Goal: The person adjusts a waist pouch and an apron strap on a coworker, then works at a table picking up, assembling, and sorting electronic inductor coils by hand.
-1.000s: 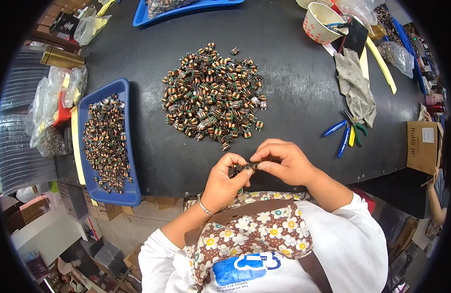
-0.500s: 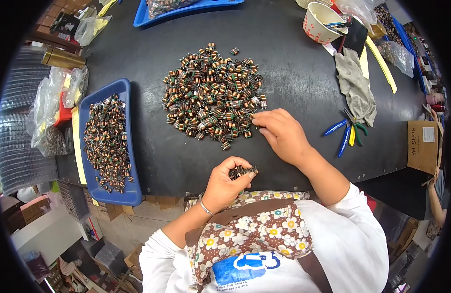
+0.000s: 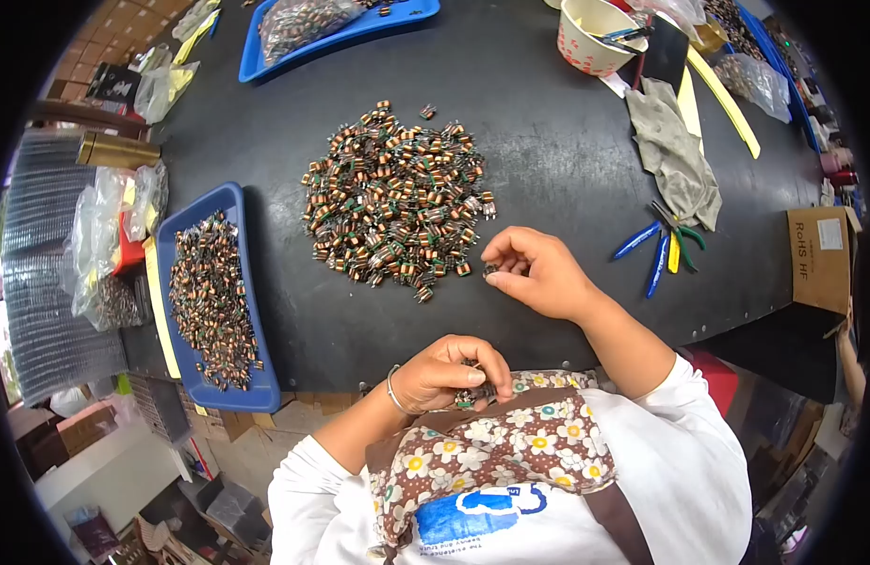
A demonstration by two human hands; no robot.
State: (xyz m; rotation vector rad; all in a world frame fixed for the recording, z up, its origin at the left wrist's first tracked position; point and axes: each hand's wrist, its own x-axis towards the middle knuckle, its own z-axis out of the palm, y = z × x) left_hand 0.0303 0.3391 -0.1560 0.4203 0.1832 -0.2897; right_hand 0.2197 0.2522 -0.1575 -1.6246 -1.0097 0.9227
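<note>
A dark worktable [image 3: 557,122] fills most of the view, with a white shirt [image 3: 666,452] at six o'clock, a blue tray [image 3: 268,397] of wound components at nine and a cardboard box [image 3: 824,282] at three. Next in size, the loose pile of components [image 3: 394,198] sits on the tabletop toward eleven o'clock, its parts pointing every which way, so it has no single long axis. The right hand [image 3: 536,271] is the nearer one: the pile lies at about ten o'clock from its fingertips, close by but not touching. The left hand [image 3: 447,374] is farther off, at about seven o'clock from the right, with the pile between eleven and twelve from it. The left hand's fingers curl around a small cluster of components [image 3: 469,397], partly hidden, while the right thumb and forefinger appear to pinch one small dark part [image 3: 489,270], whose long axis is too small to tell. As for writing, the box reads "RoHS HF" down its side, beside a white label [image 3: 830,234] too small to read; the shirt's blue print [image 3: 468,518] carries inverted lettering, apparently including "beauty and truth".
</note>
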